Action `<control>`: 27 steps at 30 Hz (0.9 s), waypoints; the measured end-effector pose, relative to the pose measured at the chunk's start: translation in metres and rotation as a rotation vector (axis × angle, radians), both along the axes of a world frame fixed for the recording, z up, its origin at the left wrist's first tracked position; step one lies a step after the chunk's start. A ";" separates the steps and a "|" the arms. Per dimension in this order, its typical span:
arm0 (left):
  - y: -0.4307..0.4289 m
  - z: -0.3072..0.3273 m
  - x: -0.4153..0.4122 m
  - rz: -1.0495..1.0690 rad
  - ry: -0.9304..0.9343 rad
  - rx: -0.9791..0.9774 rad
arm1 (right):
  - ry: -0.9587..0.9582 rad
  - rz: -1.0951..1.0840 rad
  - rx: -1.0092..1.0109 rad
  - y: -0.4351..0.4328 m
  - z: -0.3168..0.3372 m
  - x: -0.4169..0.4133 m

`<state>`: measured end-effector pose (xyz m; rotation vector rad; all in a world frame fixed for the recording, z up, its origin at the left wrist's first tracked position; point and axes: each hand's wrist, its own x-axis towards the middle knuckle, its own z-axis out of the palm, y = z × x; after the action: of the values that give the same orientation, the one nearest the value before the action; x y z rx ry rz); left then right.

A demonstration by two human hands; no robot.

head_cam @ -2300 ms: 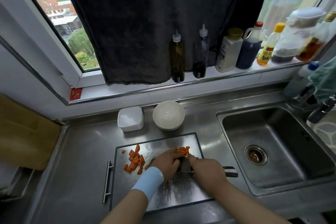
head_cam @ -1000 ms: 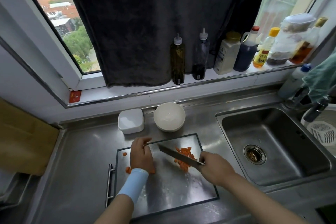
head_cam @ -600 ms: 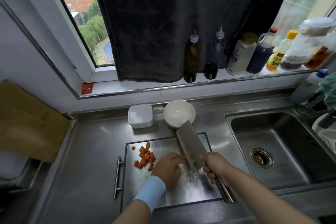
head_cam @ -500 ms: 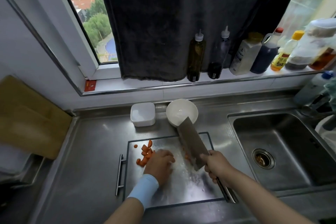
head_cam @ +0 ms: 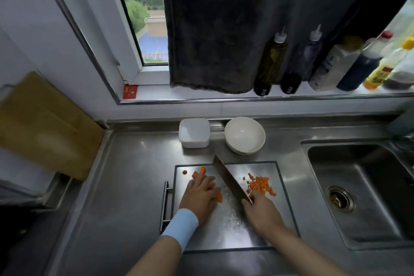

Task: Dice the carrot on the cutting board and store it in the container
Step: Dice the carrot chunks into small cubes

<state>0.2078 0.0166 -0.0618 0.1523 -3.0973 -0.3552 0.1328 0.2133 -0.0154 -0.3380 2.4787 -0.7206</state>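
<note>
On a steel cutting board (head_cam: 226, 231) set into a kitchen counter, a person works through a carrot with a broad knife (head_cam: 230, 180). Its long axis runs diagonally across the board, the tip pointing to the far-left side and reaching just past the far edge. The right hand (head_cam: 262, 210) is clenched round the handle, which is hidden inside the fist. Just right of the blade, on the board's far-right part, lies a heap of small carrot dice (head_cam: 261, 186). On the board's far-left part the left hand (head_cam: 200, 197), a pale blue wristband (head_cam: 180, 228) behind it, lies palm down with bent fingers holding larger carrot chunks (head_cam: 200, 171). Most of these are covered, with orange showing only at the fingertips and by the thumb.

Just beyond the board's far edge stand a white square container (head_cam: 194, 133) and a white bowl (head_cam: 244, 134). Whether the container has its lid on is hard to make out. Right of the board, the sink (head_cam: 358, 197) is cut off by the frame.
</note>
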 end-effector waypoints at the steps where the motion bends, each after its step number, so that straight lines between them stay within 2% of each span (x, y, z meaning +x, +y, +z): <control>1: 0.003 -0.002 -0.003 -0.008 -0.013 -0.003 | 0.002 -0.009 0.001 -0.001 -0.001 0.001; 6: 0.012 -0.018 -0.001 -0.073 -0.033 0.032 | -0.035 -0.041 0.001 -0.003 -0.006 0.002; 9: 0.012 -0.024 0.007 -0.108 0.034 0.124 | -0.049 -0.067 -0.005 -0.004 -0.006 0.001; 11: 0.003 -0.017 0.003 -0.017 0.123 0.217 | -0.052 -0.080 -0.003 -0.005 -0.007 0.001; 14: -0.020 -0.002 -0.018 0.275 0.215 0.282 | -0.055 -0.101 0.002 -0.008 -0.008 0.001; 16: -0.034 0.008 -0.033 0.433 0.144 0.279 | -0.055 -0.107 0.023 -0.010 -0.008 0.002; 18: -0.045 0.010 -0.047 0.480 0.033 0.225 | -0.055 -0.111 0.037 -0.011 -0.008 0.003; 22: -0.062 0.006 -0.052 0.452 -0.129 0.272 | -0.056 -0.121 0.056 -0.012 -0.009 0.005; 27: -0.071 -0.006 -0.027 0.219 -0.097 0.317 | -0.034 -0.145 0.056 -0.013 -0.010 0.007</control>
<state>0.1809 -0.0546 -0.0676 0.5228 -3.0492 -0.8481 0.1397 0.2004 -0.0259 -0.1246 2.5048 -0.7070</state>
